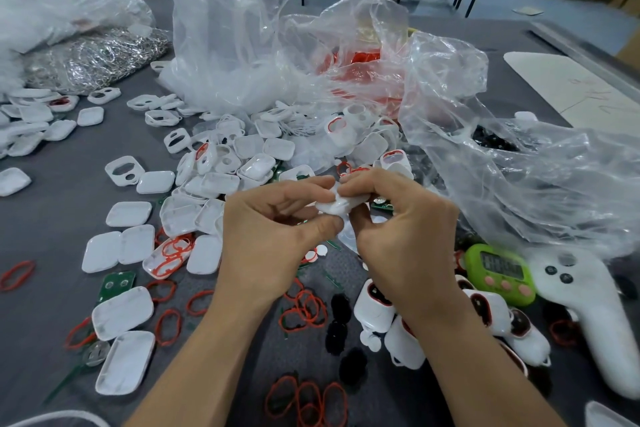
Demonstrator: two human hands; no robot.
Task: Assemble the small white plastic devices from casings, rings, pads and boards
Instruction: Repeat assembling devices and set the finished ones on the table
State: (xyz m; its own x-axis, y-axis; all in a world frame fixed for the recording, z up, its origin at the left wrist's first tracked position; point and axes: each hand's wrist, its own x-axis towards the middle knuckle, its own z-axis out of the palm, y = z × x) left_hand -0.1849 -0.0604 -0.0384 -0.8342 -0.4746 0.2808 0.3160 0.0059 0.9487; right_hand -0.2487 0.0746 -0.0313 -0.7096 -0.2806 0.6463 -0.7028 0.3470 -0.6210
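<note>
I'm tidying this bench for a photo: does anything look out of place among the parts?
Yes. A white handheld controller and a green digital timer lie at the right among the white devices; neither looks like an assembly part.

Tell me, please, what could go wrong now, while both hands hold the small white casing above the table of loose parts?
1. The left hand and the right hand pinch the white casing with fingertips; if it slips, it may drop among the similar casing halves below.
2. The right forearm passes above the white devices and might knock them.
3. The loose plastic bag lies beside the right hand and could snag it.
</note>
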